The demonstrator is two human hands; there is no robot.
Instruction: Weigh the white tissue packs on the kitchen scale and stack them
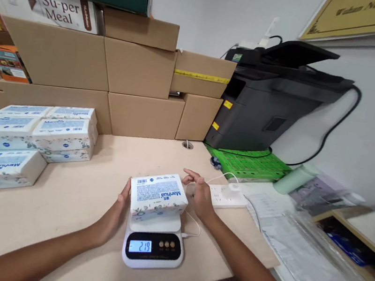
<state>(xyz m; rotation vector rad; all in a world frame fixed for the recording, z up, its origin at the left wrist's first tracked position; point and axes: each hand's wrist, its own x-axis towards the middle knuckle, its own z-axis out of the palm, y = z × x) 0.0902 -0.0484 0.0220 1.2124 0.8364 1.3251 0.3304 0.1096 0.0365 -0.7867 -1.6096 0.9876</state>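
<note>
The left hand (114, 217) is held upright with the fingers extended, laid along the left end of a white, blue-printed, plastic-wrapped rectangular tissue pack (159, 194); contact is apparent, but no closed grasp is formed. The right hand (202, 199) is opened, with the fingers loosely bent and spread, just beyond the pack's right end. Nothing is seen to be gripped by it; whether the thumb touches the wrapper cannot be told.

The pack is positioned between the two hands, slightly below the centre of the frame. Its long axis is directed from hand to hand, with the right end angled slightly toward the top of the frame. The left hand is the nearer.

The pack is supported by a white plastic digital scale (160, 224), on whose lit display (140, 246) digits resembling 2.19 are shown. A white rectangular power strip (216, 195) is located beside the right hand.

Further white tissue packs (1, 123) are grouped at the left of the frame on the pale wooden table (66, 207). Brown cardboard boxes (142, 69) are stacked at upper left, and a dark grey printer (256, 108) is placed at upper right.
</note>
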